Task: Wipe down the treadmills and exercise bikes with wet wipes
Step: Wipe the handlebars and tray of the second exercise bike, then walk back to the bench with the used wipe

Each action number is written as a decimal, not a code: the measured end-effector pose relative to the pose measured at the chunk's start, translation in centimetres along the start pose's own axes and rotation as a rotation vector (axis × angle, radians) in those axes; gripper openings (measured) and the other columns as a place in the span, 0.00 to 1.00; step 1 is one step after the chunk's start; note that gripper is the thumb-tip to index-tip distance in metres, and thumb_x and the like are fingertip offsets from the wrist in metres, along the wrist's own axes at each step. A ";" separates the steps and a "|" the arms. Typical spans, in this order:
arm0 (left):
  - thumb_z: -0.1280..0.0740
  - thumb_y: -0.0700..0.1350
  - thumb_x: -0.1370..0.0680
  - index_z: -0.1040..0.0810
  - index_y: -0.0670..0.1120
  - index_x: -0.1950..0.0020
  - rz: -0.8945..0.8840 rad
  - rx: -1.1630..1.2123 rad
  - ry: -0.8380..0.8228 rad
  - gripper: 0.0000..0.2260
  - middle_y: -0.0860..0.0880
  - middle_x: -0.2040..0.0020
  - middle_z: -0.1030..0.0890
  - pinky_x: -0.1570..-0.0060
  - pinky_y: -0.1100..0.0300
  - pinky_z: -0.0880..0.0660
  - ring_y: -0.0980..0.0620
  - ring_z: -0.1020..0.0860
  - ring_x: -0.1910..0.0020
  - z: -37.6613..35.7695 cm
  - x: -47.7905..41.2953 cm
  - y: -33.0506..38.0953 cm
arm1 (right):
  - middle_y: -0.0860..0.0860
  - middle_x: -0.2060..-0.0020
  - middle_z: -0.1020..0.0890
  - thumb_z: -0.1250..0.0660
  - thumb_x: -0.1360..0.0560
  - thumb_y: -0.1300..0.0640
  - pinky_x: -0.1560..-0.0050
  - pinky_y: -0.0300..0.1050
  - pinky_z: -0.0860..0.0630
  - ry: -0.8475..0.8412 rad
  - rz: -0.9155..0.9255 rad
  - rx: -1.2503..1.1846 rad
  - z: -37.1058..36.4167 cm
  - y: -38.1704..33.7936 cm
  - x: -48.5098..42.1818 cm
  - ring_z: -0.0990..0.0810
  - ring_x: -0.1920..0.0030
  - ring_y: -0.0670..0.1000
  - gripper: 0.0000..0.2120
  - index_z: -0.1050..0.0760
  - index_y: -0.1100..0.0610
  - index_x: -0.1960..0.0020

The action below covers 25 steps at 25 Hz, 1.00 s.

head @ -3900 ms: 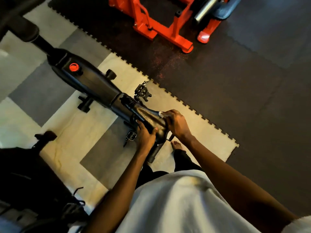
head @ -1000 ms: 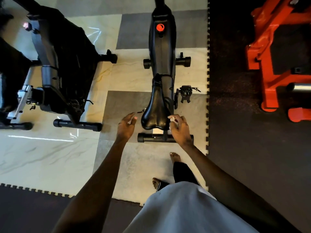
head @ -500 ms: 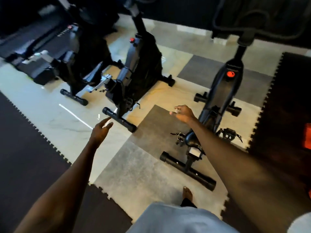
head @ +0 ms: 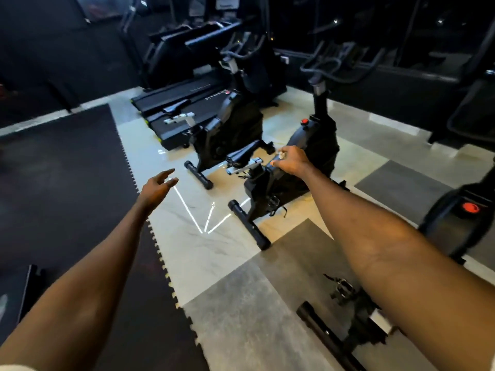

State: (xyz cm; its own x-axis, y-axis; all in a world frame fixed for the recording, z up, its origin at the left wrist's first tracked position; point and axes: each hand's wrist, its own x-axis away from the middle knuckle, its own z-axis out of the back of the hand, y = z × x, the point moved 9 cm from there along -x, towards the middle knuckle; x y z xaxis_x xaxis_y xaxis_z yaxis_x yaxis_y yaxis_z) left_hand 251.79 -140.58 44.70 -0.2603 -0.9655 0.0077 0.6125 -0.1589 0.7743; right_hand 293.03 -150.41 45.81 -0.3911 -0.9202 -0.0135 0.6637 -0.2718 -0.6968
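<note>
A small white wipe (head: 282, 155) is pinched in the right hand (head: 292, 162), held out above the middle bike (head: 289, 172). The left hand (head: 158, 187) is empty, fingers spread over the shiny floor (head: 192, 253). A treadmill (head: 184, 105) sits behind.

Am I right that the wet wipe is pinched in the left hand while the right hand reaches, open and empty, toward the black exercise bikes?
Not quite: the hands are swapped. The head view shows the small white wet wipe pinched in the right hand, while the left hand is the open, empty one. Both do reach toward the black exercise bikes.
</note>
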 end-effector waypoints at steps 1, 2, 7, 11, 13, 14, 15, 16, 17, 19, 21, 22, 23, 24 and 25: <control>0.33 0.54 0.19 0.28 0.58 0.26 0.002 -0.015 0.034 0.20 0.45 0.26 0.28 0.31 0.49 0.31 0.44 0.28 0.28 2.4 0.2 -0.4 | 0.57 0.38 0.19 0.25 0.27 0.52 0.43 0.44 0.27 0.006 0.032 -0.010 -0.3 -2.5 -0.7 0.22 0.37 0.57 0.25 0.23 0.58 0.32; 0.32 0.54 0.19 0.28 0.57 0.26 -0.002 -0.023 0.070 0.21 0.45 0.26 0.27 0.29 0.48 0.32 0.45 0.28 0.28 5.1 0.7 -1.0 | 0.57 0.38 0.19 0.25 0.27 0.52 0.43 0.43 0.27 0.010 0.071 -0.024 -1.0 -5.4 -1.4 0.22 0.37 0.57 0.25 0.23 0.58 0.32; 0.31 0.56 0.20 0.29 0.58 0.25 0.075 -0.068 0.278 0.23 0.49 0.26 0.28 0.28 0.46 0.32 0.47 0.30 0.26 18.5 4.7 -6.3 | 0.56 0.41 0.18 0.24 0.27 0.52 0.46 0.40 0.28 -0.079 0.280 -0.055 -7.6 -19.5 -3.2 0.20 0.40 0.55 0.23 0.21 0.60 0.36; 0.30 0.56 0.21 0.29 0.59 0.25 0.193 -0.104 0.420 0.24 0.47 0.26 0.28 0.28 0.46 0.32 0.46 0.30 0.26 26.9 9.8 -10.6 | 0.59 0.43 0.17 0.24 0.27 0.53 0.41 0.47 0.25 -0.169 0.431 -0.063 -14.4 -28.6 -3.6 0.19 0.42 0.57 0.21 0.20 0.64 0.40; 0.28 0.56 0.23 0.30 0.56 0.25 0.279 -0.141 0.495 0.27 0.45 0.27 0.26 0.28 0.47 0.31 0.46 0.29 0.27 30.9 12.9 -13.3 | 0.58 0.41 0.17 0.24 0.27 0.52 0.40 0.45 0.26 -0.241 0.509 -0.084 -18.3 -33.5 -3.5 0.20 0.40 0.57 0.23 0.21 0.63 0.37; 0.27 0.56 0.24 0.30 0.54 0.24 0.314 -0.153 0.532 0.29 0.45 0.28 0.26 0.28 0.49 0.31 0.46 0.28 0.28 32.4 14.7 -14.3 | 0.58 0.40 0.18 0.23 0.27 0.51 0.40 0.44 0.27 -0.279 0.553 -0.092 -20.3 -36.0 -3.3 0.20 0.40 0.56 0.24 0.21 0.62 0.36; 0.26 0.55 0.24 0.29 0.52 0.24 0.348 -0.160 0.574 0.30 0.44 0.29 0.25 0.29 0.52 0.31 0.46 0.27 0.29 33.7 16.5 -15.0 | 0.57 0.40 0.18 0.23 0.28 0.51 0.40 0.43 0.28 -0.314 0.603 -0.100 -22.1 -38.5 -3.1 0.20 0.39 0.56 0.24 0.21 0.61 0.35; 0.26 0.51 0.23 0.29 0.49 0.25 0.378 -0.149 0.622 0.28 0.43 0.30 0.24 0.32 0.57 0.30 0.47 0.26 0.31 34.8 18.4 -15.1 | 0.57 0.40 0.18 0.23 0.28 0.52 0.40 0.43 0.28 -0.352 0.652 -0.108 -24.0 -40.9 -2.7 0.20 0.39 0.56 0.24 0.21 0.62 0.36; 0.27 0.47 0.22 0.29 0.46 0.25 0.399 -0.145 0.657 0.26 0.43 0.31 0.24 0.36 0.62 0.31 0.49 0.25 0.34 35.5 19.9 -14.9 | 0.57 0.41 0.18 0.23 0.27 0.53 0.41 0.43 0.28 -0.385 0.694 -0.117 -25.6 -43.1 -2.4 0.20 0.40 0.56 0.23 0.21 0.62 0.37; 0.27 0.45 0.22 0.28 0.46 0.25 0.440 -0.168 0.733 0.25 0.43 0.32 0.23 0.40 0.62 0.30 0.52 0.25 0.38 37.2 23.1 -15.2 | 0.57 0.41 0.17 0.23 0.28 0.53 0.42 0.43 0.28 -0.453 0.759 -0.150 -28.7 -47.1 -1.3 0.19 0.40 0.56 0.23 0.20 0.62 0.37; 0.25 0.54 0.24 0.26 0.51 0.27 0.503 -0.147 0.813 0.27 0.45 0.35 0.21 0.42 0.55 0.23 0.53 0.21 0.40 38.9 26.3 -15.9 | 0.56 0.40 0.17 0.23 0.28 0.53 0.43 0.39 0.30 -0.527 0.812 -0.171 -31.8 -50.6 0.2 0.20 0.39 0.55 0.24 0.21 0.61 0.35; 0.25 0.56 0.25 0.25 0.51 0.30 0.518 -0.093 0.851 0.26 0.46 0.39 0.20 0.47 0.56 0.19 0.57 0.18 0.46 39.3 27.7 -16.4 | 0.55 0.40 0.17 0.23 0.27 0.53 0.44 0.37 0.31 -0.574 0.837 -0.173 -33.4 -52.1 1.3 0.20 0.39 0.54 0.25 0.22 0.60 0.34; 0.25 0.53 0.25 0.24 0.50 0.32 0.548 -0.069 0.868 0.24 0.47 0.44 0.19 0.53 0.60 0.18 0.62 0.17 0.55 39.5 29.1 -16.6 | 0.55 0.41 0.17 0.23 0.27 0.53 0.45 0.35 0.32 -0.614 0.860 -0.174 -35.1 -53.4 2.3 0.20 0.39 0.53 0.25 0.22 0.60 0.34; 0.25 0.48 0.24 0.25 0.47 0.30 0.576 -0.067 0.895 0.23 0.47 0.46 0.20 0.55 0.65 0.19 0.67 0.19 0.62 39.9 30.3 -17.5 | 0.55 0.41 0.17 0.23 0.27 0.53 0.46 0.34 0.33 -0.647 0.876 -0.178 -36.6 -54.5 3.3 0.20 0.39 0.53 0.25 0.22 0.60 0.34; 0.26 0.44 0.23 0.26 0.44 0.28 0.609 -0.108 0.908 0.24 0.47 0.46 0.21 0.57 0.72 0.23 0.70 0.21 0.65 40.2 31.3 -17.9 | 0.55 0.40 0.17 0.23 0.27 0.53 0.46 0.34 0.33 -0.673 0.888 -0.184 -37.9 -55.5 4.2 0.20 0.39 0.52 0.25 0.22 0.60 0.34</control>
State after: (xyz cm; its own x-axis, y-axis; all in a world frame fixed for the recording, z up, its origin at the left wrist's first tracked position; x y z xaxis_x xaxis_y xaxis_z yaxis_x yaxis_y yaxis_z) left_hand 202.69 -159.63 56.51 0.7272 -0.6734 -0.1330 0.5255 0.4215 0.7391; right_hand 230.43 -128.56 57.24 0.6321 -0.7469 -0.2063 0.4104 0.5485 -0.7285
